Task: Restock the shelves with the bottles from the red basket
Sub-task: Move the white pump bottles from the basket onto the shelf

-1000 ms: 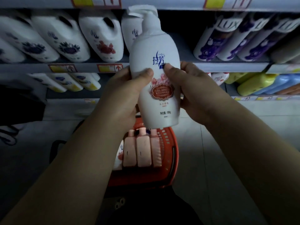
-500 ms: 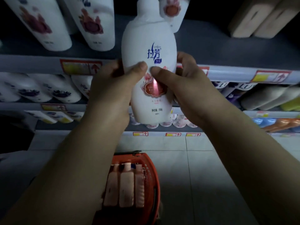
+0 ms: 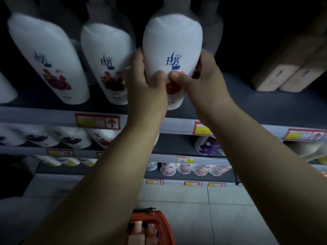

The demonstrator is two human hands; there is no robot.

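White pump bottle point(image 3: 172, 55) with blue lettering, upper centre of the frame, upright and grasped from both sides. Left hand point(image 3: 146, 89) wraps the bottle's left flank, thumb across the front; right hand point(image 3: 203, 80) wraps the right flank, its thumb tip almost meeting the left thumb over the red floral label. The bottle's base sits low over the front part of the grey top shelf point(image 3: 230, 96); whether it already bears on the board cannot be told. Just to its left on that shelf stand two matching white bottles point(image 3: 108, 64) (same lettering, darker red flowers), the nearer one close beside the left hand's fingers. Pale cardboard boxes point(image 3: 283, 73) lie at the upper right, well apart from the bottle. A red-and-yellow price tag point(image 3: 98, 121) with an arrow marks the shelf edge below the left hand. Lower shelves carry further white and purple-printed containers, dim and blurred. At bottom centre, on the grey tiled floor point(image 3: 230, 209), the red basket point(image 3: 164, 225) holds pink bottles point(image 3: 137, 234), partly hidden by the left forearm.
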